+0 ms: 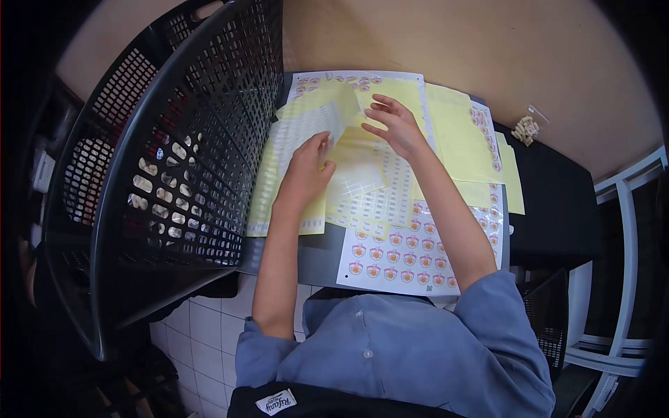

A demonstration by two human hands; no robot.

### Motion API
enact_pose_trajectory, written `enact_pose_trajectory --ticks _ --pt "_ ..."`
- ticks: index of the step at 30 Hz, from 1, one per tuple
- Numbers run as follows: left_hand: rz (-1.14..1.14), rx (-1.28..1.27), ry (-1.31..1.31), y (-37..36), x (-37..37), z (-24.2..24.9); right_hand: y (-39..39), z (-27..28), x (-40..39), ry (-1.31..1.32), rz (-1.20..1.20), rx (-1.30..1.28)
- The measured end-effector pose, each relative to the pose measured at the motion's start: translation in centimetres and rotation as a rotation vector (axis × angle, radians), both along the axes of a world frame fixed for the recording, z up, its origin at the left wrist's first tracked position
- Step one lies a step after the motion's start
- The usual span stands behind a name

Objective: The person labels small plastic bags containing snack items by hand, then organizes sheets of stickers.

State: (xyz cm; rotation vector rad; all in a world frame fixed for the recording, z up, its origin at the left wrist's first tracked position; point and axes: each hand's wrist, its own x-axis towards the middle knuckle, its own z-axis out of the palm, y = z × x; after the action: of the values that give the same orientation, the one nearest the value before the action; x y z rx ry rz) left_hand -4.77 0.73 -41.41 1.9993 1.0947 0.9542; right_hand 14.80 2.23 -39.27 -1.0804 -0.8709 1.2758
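Yellow and white label sheets (460, 139) lie spread and overlapping over a dark table. My left hand (305, 171) has its fingers closed at the edge of a thin, raised yellowish sheet (341, 108), which tilts up between my hands. To its right, my right hand (397, 127) hovers with its fingers apart, close to that sheet but not gripping it. Under my hands lies a sheet with white grid labels (359, 177). Nearer my body, a white sheet of round pink and orange stickers (394, 258) rests at the table's front edge.
Tall dark perforated baskets (209, 104) stand along the left, with pale items visible through the holes. A small bag of beige pieces (525, 130) sits at the back right, on a black surface (557, 188). A wall (488, 49) rises behind the table.
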Motion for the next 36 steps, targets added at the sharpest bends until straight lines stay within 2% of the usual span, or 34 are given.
enact_pose_trajectory --ticks 2,6,8,10,11,14,17,21,23,24,26,27,29,30,31,32,33,34,36 --pt "0.167 0.279 0.218 -0.3 1.2 0.0 0.3 0.3 -0.8 0.097 0.039 -0.015" --pt "0.327 0.239 0.302 0.2 2.3 -0.1 0.5 0.7 -1.6 0.18 0.189 0.026" --pt "0.292 0.0 0.286 1.0 1.8 -0.1 -0.3 0.6 -1.3 0.177 0.22 0.058" --pt "0.306 0.101 0.268 1.6 0.8 0.0 -1.8 0.4 -1.1 -0.802 0.031 0.009" --pt "0.322 0.199 0.248 1.8 0.3 0.2 -2.7 0.1 -1.5 -0.802 0.033 0.01" --pt "0.327 0.293 0.211 1.9 -0.7 1.4 -6.1 -0.7 -3.0 -1.536 0.011 -0.019" --pt "0.323 0.25 0.241 1.3 -1.2 3.3 -6.7 -1.7 -3.6 -1.605 0.089 -0.064" --pt "0.335 0.261 0.249 1.0 -1.9 3.9 -6.2 -2.6 -3.1 -1.424 0.072 -0.085" --pt "0.293 0.293 0.237 1.2 -2.1 3.3 -5.7 -3.0 -2.9 -1.155 0.026 -0.108" --pt "0.253 0.329 0.223 1.4 -2.2 3.0 -5.3 -3.3 -2.7 -1.154 0.024 -0.107" --pt "0.255 0.36 0.235 1.4 -1.9 2.5 -4.4 -3.2 -2.5 -0.9 -0.015 -0.019" --pt "0.255 0.385 0.251 1.2 -1.8 2.1 -3.8 -3.1 -2.4 -0.899 -0.012 -0.019" --pt "0.218 0.345 0.241 0.9 -1.6 1.7 -2.7 -1.3 -2.8 -0.27 0.086 -0.109" --pt "0.18 0.31 0.228 0.8 -1.5 1.7 -2.0 -0.6 -3.1 -0.269 0.083 -0.108" --pt "0.176 0.311 0.229 0.5 -1.4 1.9 -1.4 0.0 -3.4 -0.158 0.1 -0.102" --pt "0.132 0.193 0.169 0.1 -1.3 2.4 -0.9 0.6 -3.7 -0.046 0.115 -0.094" --pt "0.088 0.076 0.109 -0.1 -1.3 2.6 -0.5 1.2 -4.0 -0.032 0.129 -0.076" --pt "0.085 0.077 0.11 -0.2 -1.3 2.5 -0.1 1.6 -4.2 -0.031 0.127 -0.075" --pt "0.137 -0.069 -0.009 -0.1 -1.5 1.8 0.5 2.2 -4.5 -0.029 0.141 -0.087"
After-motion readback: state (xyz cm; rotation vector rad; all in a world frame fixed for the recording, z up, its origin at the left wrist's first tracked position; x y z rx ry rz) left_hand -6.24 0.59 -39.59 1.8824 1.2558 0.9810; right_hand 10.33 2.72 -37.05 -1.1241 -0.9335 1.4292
